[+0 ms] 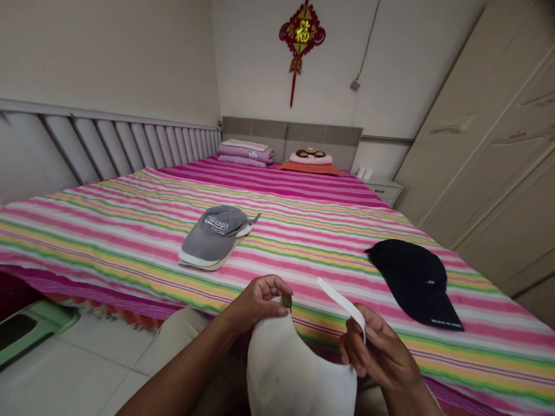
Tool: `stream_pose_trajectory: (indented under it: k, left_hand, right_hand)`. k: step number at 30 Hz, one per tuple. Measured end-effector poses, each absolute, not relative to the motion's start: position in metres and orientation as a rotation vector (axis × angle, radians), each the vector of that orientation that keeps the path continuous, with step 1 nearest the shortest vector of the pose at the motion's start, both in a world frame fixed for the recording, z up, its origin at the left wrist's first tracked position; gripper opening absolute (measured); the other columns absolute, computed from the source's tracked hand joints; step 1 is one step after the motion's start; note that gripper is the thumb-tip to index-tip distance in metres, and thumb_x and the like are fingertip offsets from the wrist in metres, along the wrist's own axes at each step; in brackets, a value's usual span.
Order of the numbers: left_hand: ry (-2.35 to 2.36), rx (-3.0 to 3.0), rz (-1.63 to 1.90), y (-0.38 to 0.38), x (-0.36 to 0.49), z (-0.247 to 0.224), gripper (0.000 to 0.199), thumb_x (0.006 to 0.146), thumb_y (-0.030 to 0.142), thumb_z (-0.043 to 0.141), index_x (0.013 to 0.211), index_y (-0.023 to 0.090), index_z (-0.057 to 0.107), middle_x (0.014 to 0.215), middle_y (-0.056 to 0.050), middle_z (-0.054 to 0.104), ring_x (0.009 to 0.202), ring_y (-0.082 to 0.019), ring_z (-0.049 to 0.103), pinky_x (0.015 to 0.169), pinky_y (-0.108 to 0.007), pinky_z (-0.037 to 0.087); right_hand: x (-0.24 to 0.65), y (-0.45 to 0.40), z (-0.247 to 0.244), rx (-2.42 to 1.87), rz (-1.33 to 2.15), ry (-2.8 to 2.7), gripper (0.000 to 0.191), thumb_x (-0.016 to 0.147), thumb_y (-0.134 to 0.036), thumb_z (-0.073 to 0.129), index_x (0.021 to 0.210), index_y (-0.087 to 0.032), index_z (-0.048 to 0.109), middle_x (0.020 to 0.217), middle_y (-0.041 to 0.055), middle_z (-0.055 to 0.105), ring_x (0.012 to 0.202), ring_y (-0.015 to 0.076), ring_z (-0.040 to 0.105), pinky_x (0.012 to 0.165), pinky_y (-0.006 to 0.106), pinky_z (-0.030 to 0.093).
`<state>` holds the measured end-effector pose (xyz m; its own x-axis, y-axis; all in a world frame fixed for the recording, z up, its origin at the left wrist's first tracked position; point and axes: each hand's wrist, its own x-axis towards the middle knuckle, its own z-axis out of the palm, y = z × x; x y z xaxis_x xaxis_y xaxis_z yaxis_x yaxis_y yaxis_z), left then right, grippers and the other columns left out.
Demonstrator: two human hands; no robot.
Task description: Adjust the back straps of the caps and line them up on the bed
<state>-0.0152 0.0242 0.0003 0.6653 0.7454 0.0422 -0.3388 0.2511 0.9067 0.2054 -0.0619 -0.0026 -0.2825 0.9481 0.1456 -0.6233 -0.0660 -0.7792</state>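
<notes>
A white cap (pixel 299 370) is held over my lap at the bottom centre, its back opening toward the bed. My left hand (pixel 262 300) pinches its left edge beside a small brass-coloured buckle (pixel 287 301). The fingers of my right hand (pixel 377 346) are closed around the cap's white strap (pixel 342 301), whose free end points up and left, apart from the buckle. On the striped bed, a grey cap (pixel 217 234) lies ahead to the left and a black cap (pixel 411 280) to the right.
The striped bedspread (pixel 143 219) spreads across the view. Folded purple bedding (pixel 245 155) and a pink and orange pile (pixel 310 162) lie by the headboard (pixel 321 136). A green stool (pixel 39 329) stands at the lower left, and a wardrobe (pixel 485 156) at the right.
</notes>
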Motion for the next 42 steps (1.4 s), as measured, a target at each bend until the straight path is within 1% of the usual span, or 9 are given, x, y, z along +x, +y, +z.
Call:
stream_pose_trajectory:
  k: [6,10,13,15,19,24,30,36,42]
  left_hand:
    - [0.530,1.139,0.779,0.020,-0.013,0.005,0.028,0.053,0.016,0.076,0.078,0.015,0.064,0.069,-0.001,0.063,0.061,-0.009,0.056,0.056,-0.019,0.041]
    - [0.541,1.082,0.819,0.017,-0.011,0.004,0.029,0.053,0.017,0.076,0.080,0.015,0.066,0.074,-0.003,0.065,0.064,-0.010,0.057,0.057,-0.019,0.042]
    - [0.545,1.005,0.830,0.014,-0.010,0.003,0.028,0.054,0.016,0.075,0.081,0.013,0.066,0.075,-0.003,0.065,0.058,-0.008,0.055,0.052,-0.018,0.040]
    - [0.504,0.945,0.827,0.013,-0.009,0.002,0.030,0.054,0.015,0.075,0.082,0.013,0.066,0.074,-0.004,0.065,0.058,-0.009,0.056,0.051,-0.018,0.040]
    - [0.415,0.880,0.834,0.012,-0.007,0.004,0.031,0.052,0.011,0.076,0.080,0.013,0.062,0.075,-0.005,0.066,0.068,-0.013,0.059,0.060,-0.022,0.044]
    - [0.362,0.858,0.809,0.011,-0.005,0.006,0.027,0.055,0.012,0.074,0.078,0.012,0.060,0.074,-0.005,0.065,0.065,-0.012,0.059,0.062,-0.023,0.044]
    - [0.295,0.813,0.814,0.006,0.000,0.009,0.025,0.058,0.015,0.073,0.080,0.011,0.061,0.074,-0.006,0.064,0.067,-0.014,0.059,0.066,-0.026,0.045]
    - [0.340,0.807,0.853,0.006,0.001,0.007,0.026,0.056,0.016,0.074,0.078,0.011,0.061,0.071,-0.004,0.063,0.061,-0.012,0.058,0.061,-0.024,0.044]
    - [0.404,0.820,0.859,0.007,0.000,0.005,0.031,0.053,0.020,0.076,0.078,0.012,0.060,0.066,-0.002,0.060,0.056,-0.011,0.056,0.056,-0.023,0.041]
  right_hand:
    - [0.204,-0.063,0.001,-0.504,1.626,-0.891,0.013,0.073,-0.029,0.063,0.070,-0.018,0.057,0.042,-0.0043,0.055,0.033,0.0092,0.051,0.048,0.025,0.046]
    - [0.206,-0.063,0.001,-0.554,1.578,-0.907,0.019,0.072,-0.034,0.063,0.067,-0.017,0.056,0.035,-0.0074,0.047,0.028,0.0061,0.044,0.045,0.023,0.043]
    - [0.206,-0.061,0.006,-0.659,1.541,-0.920,0.022,0.073,-0.036,0.062,0.065,-0.016,0.055,0.032,-0.0092,0.043,0.025,0.0047,0.039,0.043,0.021,0.041]
    - [0.204,-0.061,0.012,-0.748,1.534,-0.939,0.021,0.075,-0.034,0.061,0.066,-0.016,0.054,0.032,-0.0084,0.045,0.027,0.0054,0.040,0.043,0.021,0.041]
    - [0.197,-0.060,0.031,-0.879,1.509,-1.046,0.017,0.074,-0.032,0.060,0.072,-0.017,0.053,0.041,-0.0046,0.055,0.035,0.0087,0.047,0.044,0.022,0.040]
    - [0.187,-0.059,0.052,-1.051,1.422,-1.139,0.026,0.072,-0.037,0.061,0.060,-0.016,0.052,0.033,-0.0060,0.048,0.029,0.0059,0.038,0.039,0.021,0.032]
    - [0.172,-0.055,0.058,-1.151,1.344,-1.209,0.027,0.071,-0.035,0.055,0.052,-0.016,0.049,0.037,-0.0033,0.052,0.035,0.0070,0.043,0.044,0.022,0.031]
    - [0.161,-0.052,0.057,-1.259,1.339,-1.281,0.025,0.072,-0.030,0.046,0.050,-0.019,0.045,0.032,-0.0049,0.047,0.032,0.0070,0.034,0.040,0.021,0.029]
    - [0.159,-0.049,0.052,-1.265,1.352,-1.306,0.025,0.072,-0.030,0.045,0.050,-0.020,0.044,0.032,-0.0056,0.046,0.031,0.0070,0.033,0.040,0.021,0.030]
